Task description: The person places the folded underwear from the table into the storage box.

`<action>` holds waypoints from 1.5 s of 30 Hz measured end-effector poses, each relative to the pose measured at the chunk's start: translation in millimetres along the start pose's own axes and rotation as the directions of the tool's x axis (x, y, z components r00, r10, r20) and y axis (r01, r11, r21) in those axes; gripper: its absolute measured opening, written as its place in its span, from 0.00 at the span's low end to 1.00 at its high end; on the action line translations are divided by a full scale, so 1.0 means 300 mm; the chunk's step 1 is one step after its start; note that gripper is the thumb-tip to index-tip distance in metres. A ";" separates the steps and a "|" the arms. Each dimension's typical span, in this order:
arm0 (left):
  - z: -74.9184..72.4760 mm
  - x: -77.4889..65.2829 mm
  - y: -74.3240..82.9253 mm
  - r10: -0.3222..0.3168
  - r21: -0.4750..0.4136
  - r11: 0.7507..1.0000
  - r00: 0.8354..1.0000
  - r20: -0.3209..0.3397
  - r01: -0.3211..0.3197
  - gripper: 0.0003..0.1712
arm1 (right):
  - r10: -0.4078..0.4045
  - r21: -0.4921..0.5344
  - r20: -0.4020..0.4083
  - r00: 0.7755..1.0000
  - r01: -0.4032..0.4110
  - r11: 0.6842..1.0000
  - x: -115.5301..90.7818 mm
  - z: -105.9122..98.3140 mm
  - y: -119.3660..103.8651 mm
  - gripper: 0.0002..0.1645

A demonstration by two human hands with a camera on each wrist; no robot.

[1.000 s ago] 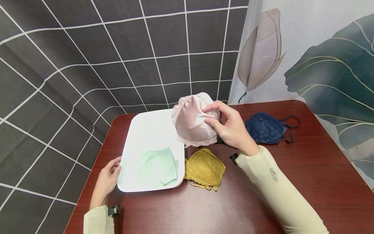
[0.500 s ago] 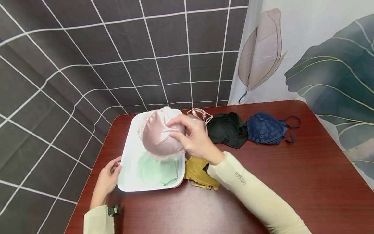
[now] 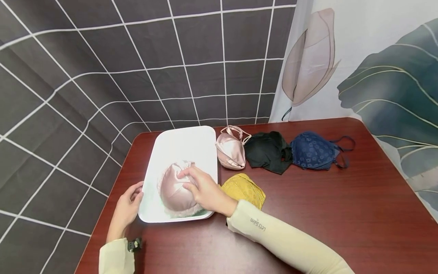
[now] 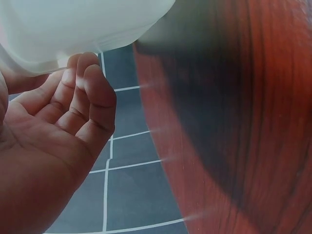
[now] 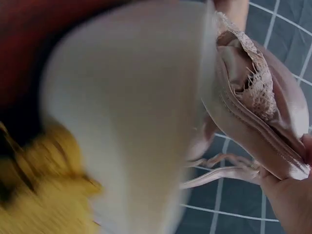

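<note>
My right hand (image 3: 207, 190) pinches a pale pink satin bra (image 3: 173, 196) by its cup, thumb opposite the fingers, over the front half of the white tray (image 3: 186, 140). Lace edging and folded cups of this bra (image 5: 282, 92) show in the right wrist view, beyond the tray's wall. Beneath it, a pale green cloth (image 3: 195, 215) is almost wholly covered. At the tray's left side my left hand (image 3: 124, 209) holds the rim; in the left wrist view its curled fingers (image 4: 100, 92) meet the tray's edge from below.
Right of the tray lie a second pink satin bra (image 3: 231, 151), a black bra (image 3: 267, 152) and a navy lace bra (image 3: 313, 150) in a row. A mustard lace bra (image 3: 244, 188) sits nearer, partly behind my right arm. The dark red table (image 3: 325, 213) ends at a gridded curtain.
My right hand has carried the pink bra left and down into the tray, over the green cloth. The second pink bra and the black one have come into sight. My left hand stays put.
</note>
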State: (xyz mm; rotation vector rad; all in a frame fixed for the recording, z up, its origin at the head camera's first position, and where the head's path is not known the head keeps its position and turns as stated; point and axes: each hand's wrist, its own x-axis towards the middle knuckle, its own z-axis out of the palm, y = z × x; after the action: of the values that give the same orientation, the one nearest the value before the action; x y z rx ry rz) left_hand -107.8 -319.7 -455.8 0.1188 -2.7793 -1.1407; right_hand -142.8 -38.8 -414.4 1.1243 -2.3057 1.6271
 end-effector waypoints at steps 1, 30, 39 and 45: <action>0.000 0.000 0.001 0.003 0.000 1.000 1.000 0.000 -0.003 0.20 | 0.021 -0.014 0.008 1.000 -0.021 1.000 -0.007 0.011 0.005 0.14; -0.001 0.000 0.002 -0.002 0.013 1.000 1.000 0.005 0.002 0.20 | 0.390 -0.444 0.213 0.896 -0.267 0.855 -0.012 -0.008 0.029 0.24; -0.006 -0.003 0.001 -0.001 0.011 1.000 1.000 0.014 0.000 0.20 | 0.364 -0.369 0.116 0.924 -0.300 0.880 -0.003 -0.130 0.040 0.22; -0.006 0.003 -0.001 0.012 0.019 1.000 1.000 0.009 -0.012 0.20 | 0.336 -0.265 -0.005 0.942 -0.325 0.908 -0.034 -0.233 0.083 0.20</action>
State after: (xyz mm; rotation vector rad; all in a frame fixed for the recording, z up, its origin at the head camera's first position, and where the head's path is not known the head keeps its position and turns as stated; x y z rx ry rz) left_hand -108.4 -321.1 -454.7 0.0991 -2.7951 -1.1144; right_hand -173.0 29.5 -409.0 0.7461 -2.7584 1.3358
